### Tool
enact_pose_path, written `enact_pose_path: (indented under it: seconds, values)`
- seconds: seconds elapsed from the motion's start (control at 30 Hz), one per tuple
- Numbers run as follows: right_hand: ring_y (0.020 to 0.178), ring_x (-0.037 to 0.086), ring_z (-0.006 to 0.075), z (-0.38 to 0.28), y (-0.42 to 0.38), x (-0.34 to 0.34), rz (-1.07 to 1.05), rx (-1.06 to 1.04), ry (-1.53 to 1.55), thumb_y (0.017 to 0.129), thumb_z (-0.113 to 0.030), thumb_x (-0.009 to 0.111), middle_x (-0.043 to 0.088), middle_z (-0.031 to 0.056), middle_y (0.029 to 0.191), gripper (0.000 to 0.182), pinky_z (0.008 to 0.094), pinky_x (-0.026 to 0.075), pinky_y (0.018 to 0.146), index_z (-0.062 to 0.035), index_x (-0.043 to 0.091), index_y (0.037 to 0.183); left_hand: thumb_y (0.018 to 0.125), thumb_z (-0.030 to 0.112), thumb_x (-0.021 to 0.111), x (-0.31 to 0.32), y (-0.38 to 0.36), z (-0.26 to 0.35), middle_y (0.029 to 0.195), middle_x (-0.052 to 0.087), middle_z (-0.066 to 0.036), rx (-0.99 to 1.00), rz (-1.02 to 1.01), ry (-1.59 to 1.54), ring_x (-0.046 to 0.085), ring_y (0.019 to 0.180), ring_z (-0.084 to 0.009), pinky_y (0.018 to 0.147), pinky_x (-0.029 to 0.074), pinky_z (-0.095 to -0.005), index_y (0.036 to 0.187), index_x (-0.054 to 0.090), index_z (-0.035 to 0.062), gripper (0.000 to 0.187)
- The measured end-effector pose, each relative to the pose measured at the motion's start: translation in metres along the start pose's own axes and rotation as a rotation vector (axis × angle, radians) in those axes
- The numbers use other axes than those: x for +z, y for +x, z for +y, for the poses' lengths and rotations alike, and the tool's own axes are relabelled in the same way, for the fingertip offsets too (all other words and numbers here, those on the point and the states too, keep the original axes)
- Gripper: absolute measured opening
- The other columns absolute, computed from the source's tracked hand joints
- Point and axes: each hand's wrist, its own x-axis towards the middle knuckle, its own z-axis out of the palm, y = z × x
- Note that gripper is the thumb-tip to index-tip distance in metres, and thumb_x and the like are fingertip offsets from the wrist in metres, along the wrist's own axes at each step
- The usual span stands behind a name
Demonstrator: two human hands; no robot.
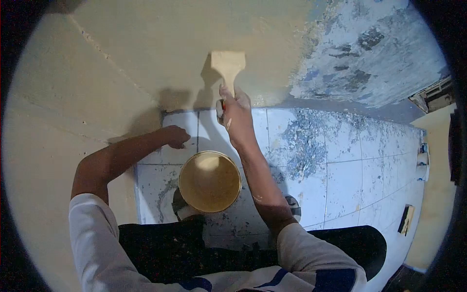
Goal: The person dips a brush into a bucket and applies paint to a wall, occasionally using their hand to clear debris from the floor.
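Note:
My right hand grips the handle of a wide paintbrush, its head coated in cream paint and lying over the painted wall. Paint smears mark that hand and forearm. Down and to the left, my left hand hangs with its fingers curled in and nothing showing in them. Between my arms stands a round bucket, its inside coated with yellowish paint. My left fingers are just above and left of its rim, apart from it.
Bare, patchy blue-grey wall borders the paint on the right. Scraped flakes litter the white tiled floor. A dark-and-tan brush-like tool lies far right, near a white container. My feet flank the bucket.

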Motion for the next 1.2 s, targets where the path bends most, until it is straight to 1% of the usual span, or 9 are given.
enact_pose_path:
  seconds: [0.1, 0.27, 0.5, 0.6, 0.73, 0.83, 0.87, 1.03, 1.2]
  values:
    - [0.052, 0.036, 0.0049, -0.005, 0.002, 0.004, 0.009, -0.199, -0.135, 0.099, -0.034, 0.048, 0.041, -0.0035, 0.065, 0.028, 0.0213, 0.031, 0.046, -0.0082, 0.050, 0.086, 0.089, 0.044, 0.056, 0.003, 0.009, -0.008, 0.107, 0.062, -0.017, 0.048, 0.034, 0.004, 0.060, 0.101, -0.0357, 0.086, 0.049, -0.0479, 0.110, 0.055, 0.0039, 0.045]
    - [0.051, 0.035, 0.0044, 0.088, 0.025, -0.020, 0.027, -0.404, -0.427, 0.101, -0.036, 0.043, 0.040, -0.0023, 0.062, 0.036, 0.0225, 0.031, 0.045, -0.0047, 0.051, 0.086, 0.088, 0.044, 0.055, 0.006, 0.022, -0.007, 0.107, 0.061, -0.017, 0.105, 0.041, 0.048, 0.060, 0.101, -0.0356, 0.086, 0.049, -0.0481, 0.111, 0.055, 0.0030, 0.047]
    - [0.042, 0.035, 0.0056, 0.199, 0.022, -0.056, 0.023, -0.121, -0.354, 0.101, -0.038, 0.042, 0.039, -0.0046, 0.052, 0.037, 0.0256, 0.029, 0.040, -0.0064, 0.055, 0.087, 0.089, 0.042, 0.055, 0.009, 0.014, -0.007, 0.108, 0.062, -0.017, 0.018, -0.001, -0.001, 0.059, 0.104, -0.0350, 0.090, 0.048, -0.0471, 0.113, 0.056, 0.0041, 0.044]
    - [0.044, 0.040, 0.0078, 0.236, 0.014, -0.065, 0.016, 0.189, -0.183, 0.099, -0.036, 0.045, 0.046, -0.0022, 0.056, 0.034, 0.0264, 0.030, 0.041, -0.0065, 0.061, 0.091, 0.089, 0.039, 0.057, 0.015, 0.008, -0.008, 0.107, 0.063, -0.016, -0.011, -0.019, -0.007, 0.059, 0.105, -0.0343, 0.090, 0.048, -0.0472, 0.112, 0.057, 0.0052, 0.041]
    - [0.055, 0.048, 0.0082, 0.206, 0.002, -0.067, 0.002, 0.363, 0.077, 0.095, -0.019, 0.046, 0.053, -0.0032, 0.066, 0.022, 0.0245, 0.036, 0.048, -0.0056, 0.063, 0.092, 0.089, 0.043, 0.056, 0.005, 0.008, -0.006, 0.110, 0.062, -0.018, -0.042, -0.046, -0.049, 0.059, 0.105, -0.0358, 0.090, 0.047, -0.0482, 0.116, 0.054, 0.0054, 0.045]
    - [0.057, 0.048, 0.0080, 0.150, 0.008, -0.056, -0.009, 0.430, 0.036, 0.094, -0.019, 0.046, 0.054, -0.0031, 0.069, 0.022, 0.0236, 0.036, 0.051, -0.0047, 0.063, 0.096, 0.089, 0.043, 0.056, 0.009, 0.006, -0.005, 0.107, 0.062, -0.018, -0.032, -0.028, -0.044, 0.059, 0.103, -0.0357, 0.089, 0.047, -0.0484, 0.114, 0.054, 0.0060, 0.044]
    - [0.050, 0.043, 0.0089, 0.125, 0.011, -0.051, -0.004, 0.314, 0.020, 0.093, -0.028, 0.053, 0.050, -0.0013, 0.063, 0.024, 0.0245, 0.031, 0.044, -0.0062, 0.060, 0.088, 0.089, 0.043, 0.057, 0.013, 0.008, -0.007, 0.105, 0.062, -0.018, -0.014, -0.009, -0.038, 0.060, 0.102, -0.0356, 0.088, 0.048, -0.0485, 0.113, 0.054, 0.0061, 0.044]
    - [0.050, 0.039, 0.0055, 0.025, 0.001, -0.021, -0.055, 0.102, -0.107, 0.097, -0.030, 0.050, 0.047, -0.0031, 0.064, 0.027, 0.0208, 0.029, 0.045, -0.0084, 0.056, 0.082, 0.086, 0.035, 0.057, 0.013, 0.013, -0.012, 0.100, 0.064, -0.019, 0.043, -0.004, 0.005, 0.062, 0.098, -0.0362, 0.083, 0.050, -0.0488, 0.107, 0.058, 0.0028, 0.038]
    - [0.050, 0.034, 0.0045, -0.002, 0.001, -0.022, -0.014, -0.287, -0.117, 0.101, -0.037, 0.042, 0.037, -0.0045, 0.060, 0.038, 0.0214, 0.028, 0.045, -0.0089, 0.050, 0.077, 0.085, 0.030, 0.058, 0.008, 0.009, -0.010, 0.099, 0.065, -0.019, 0.047, 0.071, -0.049, 0.063, 0.097, -0.0363, 0.082, 0.051, -0.0488, 0.104, 0.059, 0.0011, 0.035]
